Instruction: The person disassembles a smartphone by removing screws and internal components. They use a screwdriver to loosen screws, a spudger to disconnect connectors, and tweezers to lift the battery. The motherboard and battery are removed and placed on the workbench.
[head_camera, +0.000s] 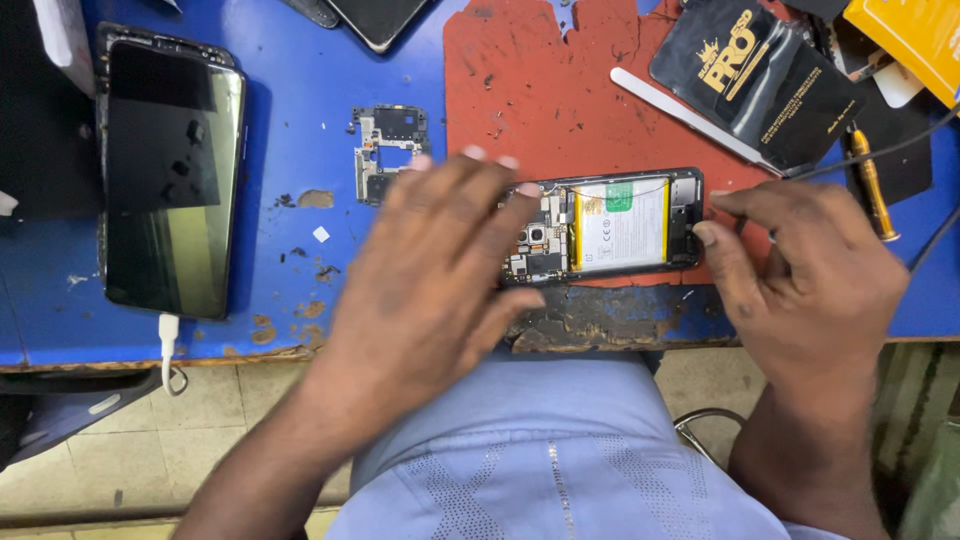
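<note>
Our right hand (800, 275) pinches at the right end of the opened phone (605, 225), mid-frame on the red mat (540, 90); our left hand (435, 270), fingers spread loosely, steadies its left end. We should press evenly, sparing the battery (622, 225).

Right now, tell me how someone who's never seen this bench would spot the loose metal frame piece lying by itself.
Start at the blue table and find the big dark phone lying at its left side. To the right of it, just above the left hand, lies the loose frame piece. Unlike the opened phone beside it, it is a small grey skeleton with cut-out holes and no battery.
</note>
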